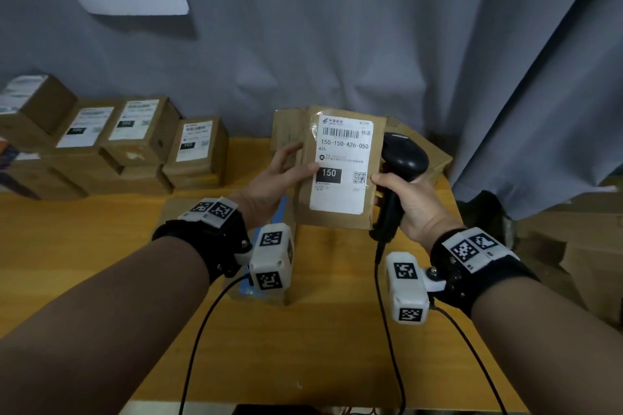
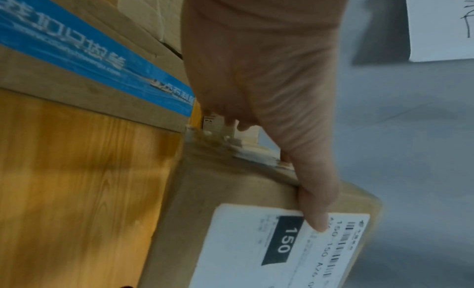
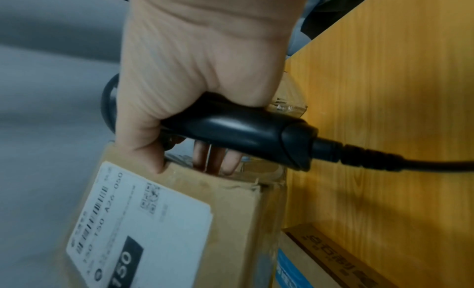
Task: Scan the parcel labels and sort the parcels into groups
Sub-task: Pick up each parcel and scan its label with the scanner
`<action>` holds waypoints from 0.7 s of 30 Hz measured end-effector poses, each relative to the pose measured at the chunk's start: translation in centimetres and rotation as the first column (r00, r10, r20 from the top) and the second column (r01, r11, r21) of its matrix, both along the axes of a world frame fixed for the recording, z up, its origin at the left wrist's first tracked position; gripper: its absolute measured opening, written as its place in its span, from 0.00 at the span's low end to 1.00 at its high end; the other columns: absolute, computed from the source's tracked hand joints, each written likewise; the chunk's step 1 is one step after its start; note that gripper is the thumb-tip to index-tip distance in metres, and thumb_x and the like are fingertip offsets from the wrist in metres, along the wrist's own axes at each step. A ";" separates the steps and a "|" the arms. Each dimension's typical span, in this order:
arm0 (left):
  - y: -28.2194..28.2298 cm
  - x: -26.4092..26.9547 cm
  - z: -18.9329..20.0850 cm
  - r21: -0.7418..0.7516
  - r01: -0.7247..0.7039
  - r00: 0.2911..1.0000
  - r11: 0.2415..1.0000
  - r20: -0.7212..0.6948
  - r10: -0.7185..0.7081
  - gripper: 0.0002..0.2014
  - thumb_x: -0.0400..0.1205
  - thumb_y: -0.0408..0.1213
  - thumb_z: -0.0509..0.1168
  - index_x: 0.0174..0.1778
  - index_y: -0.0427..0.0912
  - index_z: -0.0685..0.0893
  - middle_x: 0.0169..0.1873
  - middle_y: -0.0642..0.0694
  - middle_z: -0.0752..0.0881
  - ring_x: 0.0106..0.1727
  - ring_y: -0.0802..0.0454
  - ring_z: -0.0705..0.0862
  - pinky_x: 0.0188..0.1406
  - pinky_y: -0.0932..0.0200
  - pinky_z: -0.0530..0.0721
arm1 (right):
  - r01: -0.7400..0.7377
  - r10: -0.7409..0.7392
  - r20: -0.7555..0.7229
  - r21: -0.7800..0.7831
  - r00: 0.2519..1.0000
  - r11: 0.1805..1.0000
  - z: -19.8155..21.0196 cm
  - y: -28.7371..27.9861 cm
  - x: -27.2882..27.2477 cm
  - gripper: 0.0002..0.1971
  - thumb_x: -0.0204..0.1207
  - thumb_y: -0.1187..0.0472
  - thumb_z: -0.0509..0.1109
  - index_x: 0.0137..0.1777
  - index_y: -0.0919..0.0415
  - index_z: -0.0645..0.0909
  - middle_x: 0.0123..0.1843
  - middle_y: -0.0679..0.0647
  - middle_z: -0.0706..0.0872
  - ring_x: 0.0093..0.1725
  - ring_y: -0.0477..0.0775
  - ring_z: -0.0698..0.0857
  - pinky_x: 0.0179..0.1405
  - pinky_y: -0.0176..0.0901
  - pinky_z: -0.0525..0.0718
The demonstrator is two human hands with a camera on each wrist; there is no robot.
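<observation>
A brown cardboard parcel [image 1: 337, 209] with a white label marked 150 is held upright above the table's middle. My left hand [image 1: 279, 172] grips its left edge, the thumb [image 2: 318, 211] pressed on the label and the fingers behind it. My right hand [image 1: 408, 199] is wrapped round the handle of a black barcode scanner [image 1: 404, 155], and its thumb also pinches the parcel's right edge. In the right wrist view the scanner [image 3: 243, 134] lies across the palm while fingertips [image 3: 218, 160] touch the parcel [image 3: 231, 211] from behind. The scanner's head stands beside the label, turned away from me.
Labelled parcels [image 1: 141, 138] are stacked at the back left of the wooden table [image 1: 303, 347]. A box with blue tape [image 1: 175, 212] lies under my left wrist. More boxes [image 1: 286, 131] sit behind the held parcel. A grey curtain [image 1: 505, 77] and cartons [image 1: 580, 263] stand at the right.
</observation>
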State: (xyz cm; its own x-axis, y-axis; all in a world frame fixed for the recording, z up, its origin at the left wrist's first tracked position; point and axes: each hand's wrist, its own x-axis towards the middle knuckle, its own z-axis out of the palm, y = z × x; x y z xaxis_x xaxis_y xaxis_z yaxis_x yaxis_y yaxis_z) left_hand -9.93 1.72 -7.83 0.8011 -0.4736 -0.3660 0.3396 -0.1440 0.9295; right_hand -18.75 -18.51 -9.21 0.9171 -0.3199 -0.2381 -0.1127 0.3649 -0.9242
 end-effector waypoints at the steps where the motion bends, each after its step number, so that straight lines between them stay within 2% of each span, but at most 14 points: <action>1: 0.1 -0.1 0.2 -0.002 0.003 1.000 1.000 0.000 -0.003 0.33 0.76 0.45 0.71 0.75 0.59 0.65 0.56 0.53 0.85 0.60 0.51 0.83 0.68 0.44 0.75 | 0.012 -0.012 -0.003 0.014 1.000 1.000 -0.1 0.2 0.0 0.11 0.76 0.73 0.71 0.51 0.57 0.85 0.47 0.54 0.91 0.50 0.56 0.88 0.53 0.52 0.85; 3: 0.3 0.0 0.4 0.022 0.030 0.999 0.999 -0.010 -0.030 0.34 0.76 0.47 0.71 0.75 0.58 0.61 0.56 0.52 0.85 0.60 0.50 0.83 0.66 0.44 0.76 | 0.037 -0.036 -0.027 0.041 0.999 0.998 -0.1 0.6 0.0 0.09 0.76 0.72 0.71 0.49 0.58 0.85 0.44 0.55 0.90 0.49 0.59 0.86 0.52 0.53 0.84; 5: 0.8 -0.2 0.4 0.084 0.061 0.998 0.995 -0.016 -0.060 0.42 0.68 0.54 0.78 0.73 0.59 0.60 0.60 0.49 0.84 0.64 0.47 0.81 0.68 0.41 0.74 | 0.041 -0.039 -0.060 0.041 0.997 0.998 0.0 0.8 0.0 0.07 0.76 0.70 0.72 0.49 0.59 0.85 0.43 0.56 0.88 0.48 0.60 0.84 0.50 0.51 0.84; 7: 1.3 -0.4 0.2 0.139 0.062 0.998 0.988 -0.024 -0.059 0.46 0.61 0.59 0.77 0.71 0.60 0.58 0.63 0.47 0.83 0.66 0.47 0.80 0.69 0.40 0.73 | 0.024 -0.023 -0.093 0.012 0.995 1.000 0.4 0.9 0.2 0.06 0.76 0.67 0.73 0.50 0.59 0.85 0.43 0.56 0.89 0.46 0.58 0.86 0.45 0.47 0.86; 9: 1.7 -0.4 -0.5 0.157 0.004 0.999 0.988 -0.032 0.001 0.42 0.69 0.55 0.77 0.72 0.58 0.57 0.61 0.45 0.83 0.61 0.48 0.83 0.66 0.42 0.77 | 0.007 -0.014 -0.123 -0.056 0.992 0.998 0.8 1.3 0.5 0.06 0.75 0.65 0.75 0.51 0.60 0.85 0.45 0.58 0.90 0.47 0.59 0.87 0.44 0.46 0.87; 11: 2.1 -0.3 -1.0 0.167 -0.074 0.996 0.983 -0.041 0.082 0.37 0.77 0.49 0.73 0.75 0.55 0.56 0.60 0.45 0.83 0.57 0.49 0.83 0.58 0.47 0.80 | -0.005 -0.015 -0.134 -0.145 0.991 0.989 1.4 1.8 0.9 0.07 0.74 0.64 0.77 0.51 0.62 0.86 0.48 0.60 0.90 0.49 0.59 0.88 0.44 0.45 0.88; 13: 2.6 -0.2 -1.4 0.181 -0.148 0.986 0.972 -0.050 0.159 0.38 0.77 0.50 0.72 0.78 0.55 0.56 0.62 0.44 0.81 0.56 0.49 0.81 0.50 0.50 0.80 | -0.042 0.006 -0.149 -0.242 0.989 0.969 2.5 2.4 1.4 0.07 0.74 0.60 0.77 0.49 0.61 0.85 0.41 0.56 0.88 0.43 0.53 0.87 0.43 0.43 0.88; 15: 3.0 0.2 -1.5 0.191 -0.220 0.971 0.957 -0.057 0.234 0.42 0.76 0.51 0.73 0.80 0.56 0.54 0.64 0.45 0.78 0.59 0.46 0.79 0.53 0.48 0.80 | -0.120 0.062 -0.191 -0.308 0.980 0.944 4.3 2.8 2.1 0.09 0.74 0.55 0.77 0.46 0.59 0.84 0.34 0.52 0.83 0.34 0.49 0.83 0.41 0.44 0.87; 18: 3.5 1.3 -0.8 0.190 -0.272 0.956 0.943 -0.058 0.287 0.45 0.76 0.51 0.73 0.82 0.55 0.51 0.65 0.44 0.74 0.62 0.43 0.76 0.63 0.41 0.79 | -0.222 0.160 -0.215 -0.309 0.963 0.925 7.8 3.5 3.7 0.11 0.75 0.53 0.76 0.40 0.59 0.80 0.29 0.52 0.80 0.26 0.49 0.78 0.28 0.40 0.79; 21: 3.8 2.6 0.6 0.187 -0.287 0.954 0.939 -0.029 0.298 0.45 0.76 0.50 0.73 0.82 0.54 0.51 0.66 0.44 0.75 0.61 0.44 0.76 0.57 0.45 0.80 | -0.233 0.173 -0.197 -0.342 0.965 0.910 11.4 4.4 5.2 0.11 0.77 0.56 0.73 0.38 0.61 0.79 0.26 0.55 0.78 0.22 0.51 0.74 0.22 0.39 0.74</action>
State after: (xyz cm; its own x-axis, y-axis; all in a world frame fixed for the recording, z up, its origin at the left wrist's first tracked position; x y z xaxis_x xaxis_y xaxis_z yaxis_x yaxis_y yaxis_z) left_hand -7.35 5.53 -7.24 0.8703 -0.1443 -0.4709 0.4422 -0.1922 0.8761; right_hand -13.57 -14.09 2.18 0.9310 -0.2220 -0.2898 -0.3046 -0.0351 -0.9518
